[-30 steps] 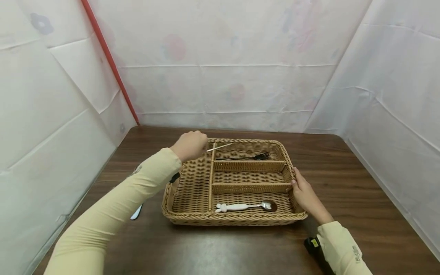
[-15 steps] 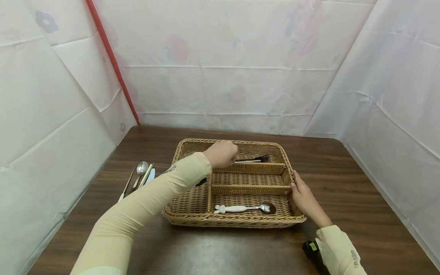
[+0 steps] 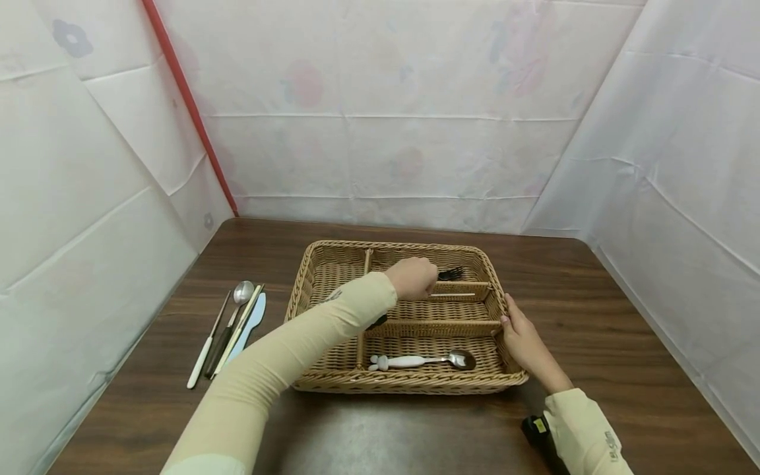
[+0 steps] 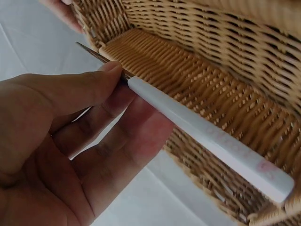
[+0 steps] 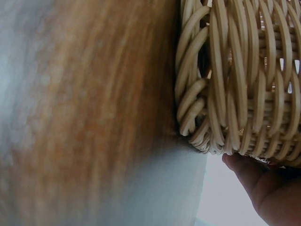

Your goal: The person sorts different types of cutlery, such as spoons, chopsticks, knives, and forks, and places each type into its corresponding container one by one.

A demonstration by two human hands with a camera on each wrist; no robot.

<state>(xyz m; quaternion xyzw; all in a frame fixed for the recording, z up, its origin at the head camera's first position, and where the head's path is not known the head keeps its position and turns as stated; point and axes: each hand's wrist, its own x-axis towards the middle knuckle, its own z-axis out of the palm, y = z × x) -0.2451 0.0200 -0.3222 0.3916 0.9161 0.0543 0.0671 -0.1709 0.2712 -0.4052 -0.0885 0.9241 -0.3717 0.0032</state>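
In the head view, my left hand [image 3: 412, 277] reaches over the divided wicker basket [image 3: 332, 377]. Thumb and fingertips pinch a slim chopstick [image 4: 207, 132] near its middle; it has a white handle and a thin, pointed metal end. Its white part [image 3: 454, 294] shows just above the middle right compartment. A black fork [image 3: 452, 274] lies in the back right compartment, partly hidden by the left hand. In the front right compartment rests a spoon [image 3: 410, 361] with a white figure-shaped handle. My right hand [image 3: 528, 340] grips the basket's right rim.
Left of the basket on the dark wooden table [image 3: 380, 435] lie a white-handled metal stick [image 3: 206, 346], a dark-handled spoon [image 3: 242, 292], cream chopsticks [image 3: 240, 326] and a pale blue knife [image 3: 255, 313]. White sheets [image 3: 380, 158] enclose the table's back and sides.
My left hand has moved right and toward me, from above the basket's back left to its middle, carrying the chopstick. The right hand stays on the rim. The utensils at left have come into view.
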